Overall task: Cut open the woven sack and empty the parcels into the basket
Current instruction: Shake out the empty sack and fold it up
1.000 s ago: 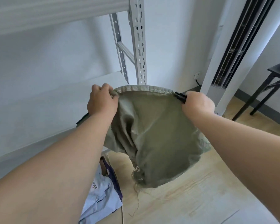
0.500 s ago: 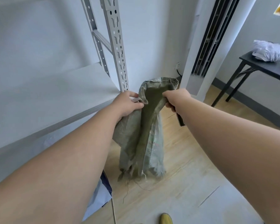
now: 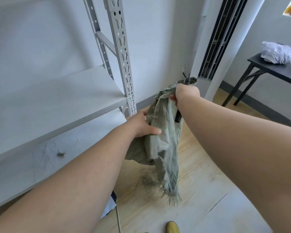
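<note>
One grey metal shelving rack (image 3: 121,52) stands at the left with two white shelves showing. One limp green woven sack (image 3: 165,137) hangs over the wooden floor (image 3: 200,190), frayed end down. Two hands hold it: the left hand (image 3: 141,125) has its grip closed round the middle; the right hand (image 3: 186,94) has its grip closed on the top edge together with one black tool (image 3: 178,117).

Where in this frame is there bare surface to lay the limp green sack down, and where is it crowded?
Free: the grey shelf board left of the slotted upright, and the wood floor between the sack and the black table. Crowded: the tabletop holds a white bundle; by the left forearm lie a blue-white parcel and a cord.
</note>
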